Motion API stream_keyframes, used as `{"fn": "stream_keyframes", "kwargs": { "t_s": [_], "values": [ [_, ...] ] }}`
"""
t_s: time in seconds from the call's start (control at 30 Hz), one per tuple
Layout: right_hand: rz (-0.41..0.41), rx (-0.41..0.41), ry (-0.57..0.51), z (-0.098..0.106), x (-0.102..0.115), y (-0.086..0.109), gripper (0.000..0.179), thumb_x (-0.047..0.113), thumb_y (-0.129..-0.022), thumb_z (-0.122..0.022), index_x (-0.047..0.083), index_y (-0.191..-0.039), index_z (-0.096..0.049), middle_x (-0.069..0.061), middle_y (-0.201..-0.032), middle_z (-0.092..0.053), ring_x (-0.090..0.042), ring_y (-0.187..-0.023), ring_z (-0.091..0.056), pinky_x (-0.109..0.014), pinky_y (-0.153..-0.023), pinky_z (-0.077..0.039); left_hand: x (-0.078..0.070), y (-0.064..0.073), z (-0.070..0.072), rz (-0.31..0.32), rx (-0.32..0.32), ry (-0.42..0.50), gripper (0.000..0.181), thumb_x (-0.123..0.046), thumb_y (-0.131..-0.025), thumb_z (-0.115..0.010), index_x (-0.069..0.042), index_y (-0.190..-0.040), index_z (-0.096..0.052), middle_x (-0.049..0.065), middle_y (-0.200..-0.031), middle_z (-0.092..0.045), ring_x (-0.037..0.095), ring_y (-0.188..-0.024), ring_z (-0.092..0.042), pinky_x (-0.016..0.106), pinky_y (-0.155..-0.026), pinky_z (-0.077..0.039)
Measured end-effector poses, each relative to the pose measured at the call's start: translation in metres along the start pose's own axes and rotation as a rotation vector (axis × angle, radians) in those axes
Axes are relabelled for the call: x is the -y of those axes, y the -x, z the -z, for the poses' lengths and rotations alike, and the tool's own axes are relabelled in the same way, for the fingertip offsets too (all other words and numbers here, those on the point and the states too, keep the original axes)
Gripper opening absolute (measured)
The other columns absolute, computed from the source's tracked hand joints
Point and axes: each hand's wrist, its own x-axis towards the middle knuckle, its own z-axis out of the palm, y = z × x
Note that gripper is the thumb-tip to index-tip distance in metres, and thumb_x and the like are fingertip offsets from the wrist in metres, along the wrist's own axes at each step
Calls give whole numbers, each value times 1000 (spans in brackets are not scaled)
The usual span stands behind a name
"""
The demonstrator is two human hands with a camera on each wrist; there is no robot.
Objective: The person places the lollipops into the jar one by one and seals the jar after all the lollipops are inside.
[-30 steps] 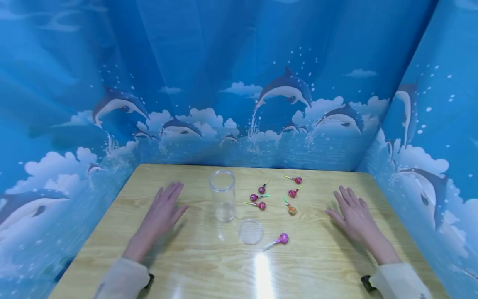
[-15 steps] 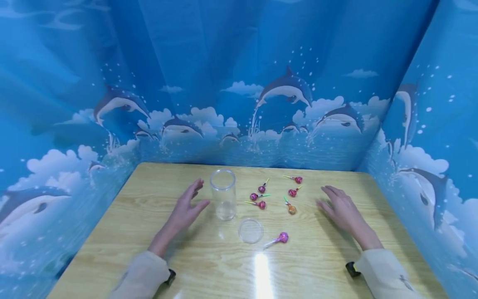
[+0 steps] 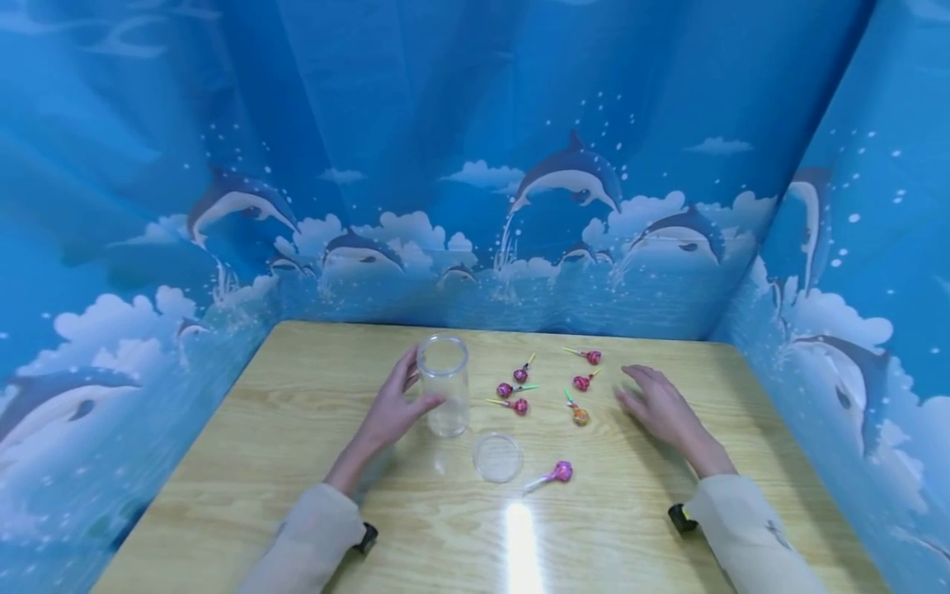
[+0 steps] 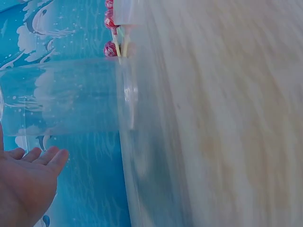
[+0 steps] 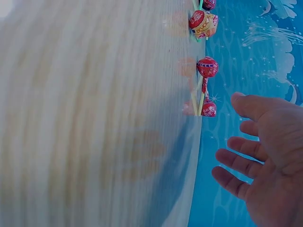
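A clear cylindrical jar stands upright and lidless on the wooden table. My left hand is at its left side, thumb in front of it and fingers behind. In the left wrist view the fingers are spread and show a gap to the jar. My right hand hovers over the table with loosely bent fingers, holding nothing. Nearest to it are an orange lollipop and a red lollipop. A round clear lid lies in front of the jar.
Several more lollipops lie right of the jar, among them a dark red one. A pink lollipop lies nearer, beside the lid. A blue dolphin-print curtain encloses the table at back and sides.
My left hand has moved right, from the table's left part up to the jar. The right hand has moved left toward the lollipops, its fingers bending. Jar, lid and lollipops stay put.
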Motion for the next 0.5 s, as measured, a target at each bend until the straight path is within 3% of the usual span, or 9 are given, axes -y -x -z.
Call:
{"fn": "stream_keyframes", "kwargs": {
  "t_s": [0.23,0.5],
  "values": [
    [24,21,-17,-8,0,-13,49,16,-102,-66,-12,-140,-52,-36,-141,-52,-54,-133,-46,-68,-114,-34,-5,-4,-9,37,-13,10,99,-11,-86,-85,-10,-164,-24,20,-162,-36,38,-147,-37,50,-123,-32],
    [41,22,-15,-18,2,-28,47,13,-100,-67,-13,-137,-54,-36,-138,-54,-55,-131,-48,-69,-113,-36,-3,-8,-15,-1,-28,55,101,-6,-84,-85,-9,-163,-23,16,-163,-37,37,-147,-39,52,-124,-29]
  ]
}}
